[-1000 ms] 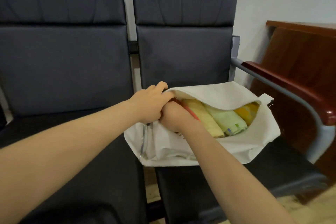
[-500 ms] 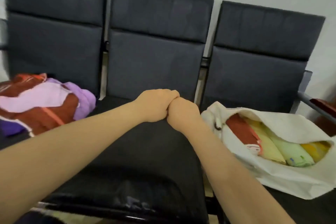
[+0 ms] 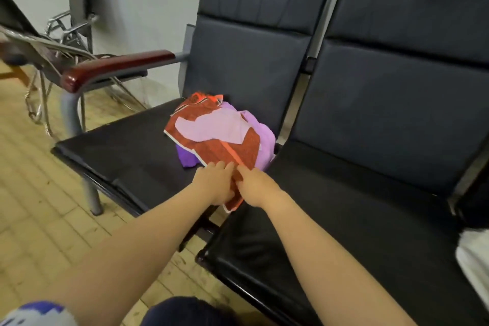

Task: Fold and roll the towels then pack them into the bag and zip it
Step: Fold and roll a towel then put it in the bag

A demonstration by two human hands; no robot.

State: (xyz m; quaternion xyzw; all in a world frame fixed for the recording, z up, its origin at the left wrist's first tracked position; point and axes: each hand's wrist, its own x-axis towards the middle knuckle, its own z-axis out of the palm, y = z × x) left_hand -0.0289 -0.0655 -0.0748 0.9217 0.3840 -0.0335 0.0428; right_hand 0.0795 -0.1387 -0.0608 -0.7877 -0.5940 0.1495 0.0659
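A crumpled red towel with pink patches and an orange stripe (image 3: pixel 225 145) lies on the left black seat (image 3: pixel 127 156), on top of a purple towel (image 3: pixel 264 145). My left hand (image 3: pixel 215 184) and my right hand (image 3: pixel 255 186) both grip the red towel's near edge, side by side; a corner of it hangs below them over the gap between seats. A sliver of the white bag (image 3: pixel 475 264) shows at the right edge; its opening and contents are out of view.
A second black seat (image 3: pixel 330 219) lies under my right arm. A dark red armrest on a grey metal frame (image 3: pixel 111 67) bounds the left seat. Metal chair frames (image 3: pixel 58 42) stand at the far left on the tiled floor.
The view swung left from the open bag with several rolled towels to the leftmost seat. Both hands left the bag, crossed the middle seat, and took hold of the red towel.
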